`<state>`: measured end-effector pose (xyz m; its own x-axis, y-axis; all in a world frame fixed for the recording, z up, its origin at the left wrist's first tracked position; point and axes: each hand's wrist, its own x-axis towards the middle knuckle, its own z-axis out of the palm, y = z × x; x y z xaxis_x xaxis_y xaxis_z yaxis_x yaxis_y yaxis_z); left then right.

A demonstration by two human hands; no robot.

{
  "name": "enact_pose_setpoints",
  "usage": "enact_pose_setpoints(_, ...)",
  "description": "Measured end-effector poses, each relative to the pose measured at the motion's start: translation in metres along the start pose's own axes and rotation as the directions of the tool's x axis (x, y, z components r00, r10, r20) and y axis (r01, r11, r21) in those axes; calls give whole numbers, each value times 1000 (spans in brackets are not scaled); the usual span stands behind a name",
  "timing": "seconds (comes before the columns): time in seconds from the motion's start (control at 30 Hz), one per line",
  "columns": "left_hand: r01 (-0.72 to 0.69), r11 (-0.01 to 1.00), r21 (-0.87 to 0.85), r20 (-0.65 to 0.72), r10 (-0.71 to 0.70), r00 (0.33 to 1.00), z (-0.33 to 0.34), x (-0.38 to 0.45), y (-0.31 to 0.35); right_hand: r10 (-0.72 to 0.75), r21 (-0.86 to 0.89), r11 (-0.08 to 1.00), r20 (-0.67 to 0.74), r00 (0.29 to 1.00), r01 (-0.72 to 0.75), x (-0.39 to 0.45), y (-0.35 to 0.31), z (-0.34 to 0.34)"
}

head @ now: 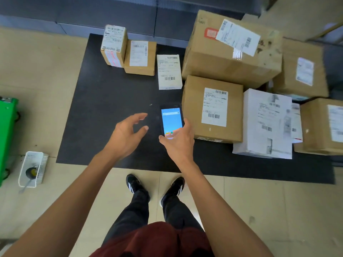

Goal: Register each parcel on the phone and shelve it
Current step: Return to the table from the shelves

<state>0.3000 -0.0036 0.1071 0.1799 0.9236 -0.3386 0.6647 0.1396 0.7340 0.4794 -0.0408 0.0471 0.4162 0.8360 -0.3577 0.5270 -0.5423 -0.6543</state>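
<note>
Parcels (212,108) lie labels-up on the black mat (111,101) (brown cartons, plus white ones), clustered ahead and to the right; just beside the nearest carton the right hand (179,140) grips the lit phone (171,121), while the left hand (128,133) hovers empty, fingers loosely spread

parcels (212,106) on mat (111,101) ahead, phone (171,120) betw hands, basket (33,168) far left

Even, soft daylight fills the scene, with faint shadows. The phone (172,121) screen glows brightly. Wide-angle distortion bends the edges, and parcels at the right (322,125) smear with motion blur; label print is unreadable.
</note>
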Motion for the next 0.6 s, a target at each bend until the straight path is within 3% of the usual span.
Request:
enact_pose_setpoints(0.33,-153,988,-23,80,154,985,51,10,68,141,58,989,-84,986,-136,-15,36,-101)
enact_pose_setpoints(0.6,-235,970,-66,180,243,953,68,17,89,298,63,954,-117,947,-292,-36,50,-128)
